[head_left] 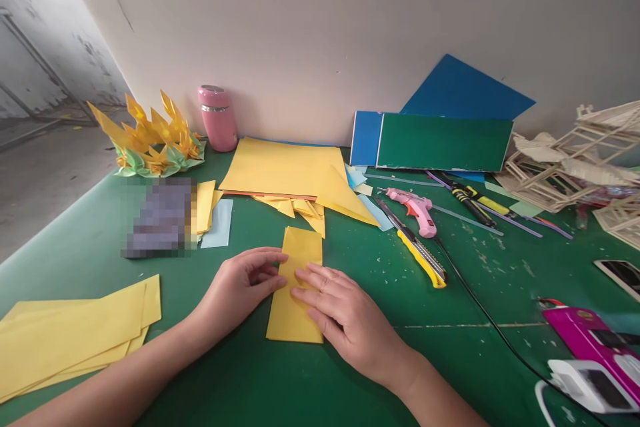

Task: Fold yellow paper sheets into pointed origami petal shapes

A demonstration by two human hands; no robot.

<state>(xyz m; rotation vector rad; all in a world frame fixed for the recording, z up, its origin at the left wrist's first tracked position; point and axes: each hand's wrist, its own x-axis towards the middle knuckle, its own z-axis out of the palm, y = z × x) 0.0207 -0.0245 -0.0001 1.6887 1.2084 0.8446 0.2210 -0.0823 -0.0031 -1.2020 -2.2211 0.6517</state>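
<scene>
A narrow yellow paper strip (300, 250) lies flat on the green table (350, 373) in front of me. My left hand (240, 287) rests at its left edge, fingers stretched onto the paper. My right hand (345, 317) lies flat over the strip's lower right part, fingers pointing left and pressing it down. The fingertips of both hands nearly meet at the strip's middle. Neither hand grips anything.
Yellow strips (75, 337) are stacked at the near left, and large yellow sheets (290, 173) lie behind. Folded paper flowers (150, 140), a pink flask (217, 117), a pink glue gun (415, 210), a yellow utility knife (420, 253), blue and green card (440, 140) and stick models (575, 160) surround them.
</scene>
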